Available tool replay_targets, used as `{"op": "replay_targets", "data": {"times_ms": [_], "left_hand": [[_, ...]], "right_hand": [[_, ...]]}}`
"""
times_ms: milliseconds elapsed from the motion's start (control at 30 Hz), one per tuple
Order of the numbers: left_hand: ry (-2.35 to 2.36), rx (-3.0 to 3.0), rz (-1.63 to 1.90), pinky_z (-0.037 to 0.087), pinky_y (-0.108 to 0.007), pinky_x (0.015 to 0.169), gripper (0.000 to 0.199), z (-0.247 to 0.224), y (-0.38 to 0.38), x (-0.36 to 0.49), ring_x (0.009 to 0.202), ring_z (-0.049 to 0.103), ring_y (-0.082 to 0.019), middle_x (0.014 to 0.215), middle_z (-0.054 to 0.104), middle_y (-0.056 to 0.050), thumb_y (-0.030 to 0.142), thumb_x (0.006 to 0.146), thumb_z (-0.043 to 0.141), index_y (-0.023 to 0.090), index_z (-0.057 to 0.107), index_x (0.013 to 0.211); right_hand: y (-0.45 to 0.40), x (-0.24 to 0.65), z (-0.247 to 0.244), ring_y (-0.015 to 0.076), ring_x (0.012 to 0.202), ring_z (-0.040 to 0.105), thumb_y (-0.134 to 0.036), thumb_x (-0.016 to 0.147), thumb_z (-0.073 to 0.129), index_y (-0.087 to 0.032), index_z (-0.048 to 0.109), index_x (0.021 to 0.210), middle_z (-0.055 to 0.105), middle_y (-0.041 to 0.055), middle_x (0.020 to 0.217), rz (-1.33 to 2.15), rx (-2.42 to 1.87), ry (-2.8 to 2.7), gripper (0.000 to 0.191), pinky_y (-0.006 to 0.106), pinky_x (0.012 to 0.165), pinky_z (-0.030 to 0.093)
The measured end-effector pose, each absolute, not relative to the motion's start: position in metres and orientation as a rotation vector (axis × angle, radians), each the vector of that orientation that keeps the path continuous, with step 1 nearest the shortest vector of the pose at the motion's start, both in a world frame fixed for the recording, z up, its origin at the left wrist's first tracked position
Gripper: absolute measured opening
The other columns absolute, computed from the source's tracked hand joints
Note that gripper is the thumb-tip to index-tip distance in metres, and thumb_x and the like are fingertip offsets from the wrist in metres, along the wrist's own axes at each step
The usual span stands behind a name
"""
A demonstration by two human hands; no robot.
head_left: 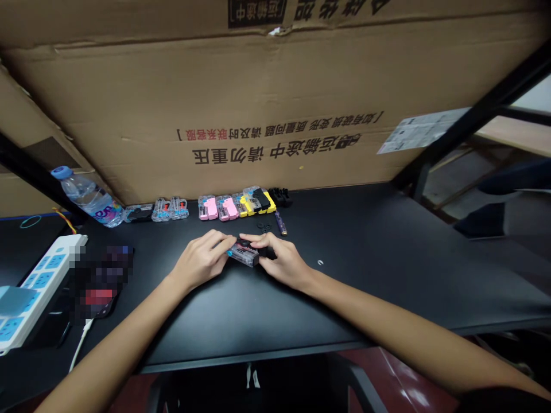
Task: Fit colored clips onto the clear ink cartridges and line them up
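Hands [200, 261] [282, 264] around clear plastic case [243, 258]

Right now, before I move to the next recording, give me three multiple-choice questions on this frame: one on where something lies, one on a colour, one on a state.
1. Where does the water bottle lie?
A) On the black desk, left of the row of small plastic cases
B) At the desk's right end
C) In a hand

2. Which colour shows among the cases in that row?
A) Green
B) Pink
C) Orange

3. What state is the clear plastic case in?
A) Lying untouched
B) Held between the left hand and right hand
C) Packed in a box

Answers:
1. A: the bottle lies beyond the row's left end.
2. B: pink cases sit mid-row.
3. B: fingers of both hands are on it.
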State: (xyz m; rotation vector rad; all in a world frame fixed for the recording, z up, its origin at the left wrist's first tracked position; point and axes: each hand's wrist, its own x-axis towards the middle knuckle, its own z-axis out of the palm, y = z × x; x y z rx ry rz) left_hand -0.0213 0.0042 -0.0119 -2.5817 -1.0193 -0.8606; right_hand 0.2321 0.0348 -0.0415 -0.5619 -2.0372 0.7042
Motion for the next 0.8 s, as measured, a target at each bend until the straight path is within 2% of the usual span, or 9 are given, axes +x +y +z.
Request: {"op": "replay_targets", "data": {"times_ms": [333, 500, 667, 800], "left_hand": [[-1.095, -2.616, -0.813, 0.058, -0.031, 0.073, 0.022, -0.0166, 0.0020, -0.0165, 0.085, 0.069, -0.021, 0.097, 0.073, -0.009, 0.011, 0.097, 0.055, 0.016, 0.067, 0.115], [-1.098, -2.609, -0.820, 0.059, -0.031, 0.074, 0.023, -0.0146, 0.0024, -0.0175, 0.086, 0.069, -0.021, 0.099, 0.074, -0.009, 0.011, 0.097, 0.054, 0.016, 0.068, 0.115], [-1.095, -2.608, -0.853, 0.060, -0.031, 0.076, 0.028, -0.0168, 0.0040, -0.0195, 0.089, 0.071, -0.021, 0.101, 0.075, -0.009, 0.008, 0.096, 0.055, 0.016, 0.068, 0.120], [-1.028, -2.560, -0.870, 0.062, -0.031, 0.075, 0.035, -0.0190, 0.0046, -0.0189, 0.089, 0.072, -0.022, 0.101, 0.076, -0.010, 0.008, 0.099, 0.055, 0.014, 0.064, 0.132]], "right_hand": [[0.0354, 0.2348, -0.0396, 0.0254, 0.130, 0.071, -0.005, 0.089, 0.058, -0.024, 0.056, 0.109, 0.074, 0.0164, 0.137, 0.745, -0.653, -2.088, 0.028, 0.042, 0.107, 0.060], [0.0344, 0.2333, -0.0375, 0.0252, 0.128, 0.072, -0.005, 0.088, 0.059, -0.024, 0.058, 0.107, 0.076, 0.0140, 0.134, 0.755, -0.656, -2.062, 0.027, 0.041, 0.108, 0.060], [0.0366, 0.2330, -0.0374, 0.0255, 0.126, 0.073, -0.004, 0.089, 0.059, -0.024, 0.058, 0.106, 0.076, 0.0142, 0.132, 0.733, -0.630, -2.086, 0.027, 0.041, 0.104, 0.062], [0.0393, 0.2339, -0.0377, 0.0249, 0.130, 0.071, 0.001, 0.087, 0.055, -0.024, 0.058, 0.108, 0.075, 0.0136, 0.134, 0.685, -0.584, -2.131, 0.033, 0.042, 0.105, 0.062]]}}
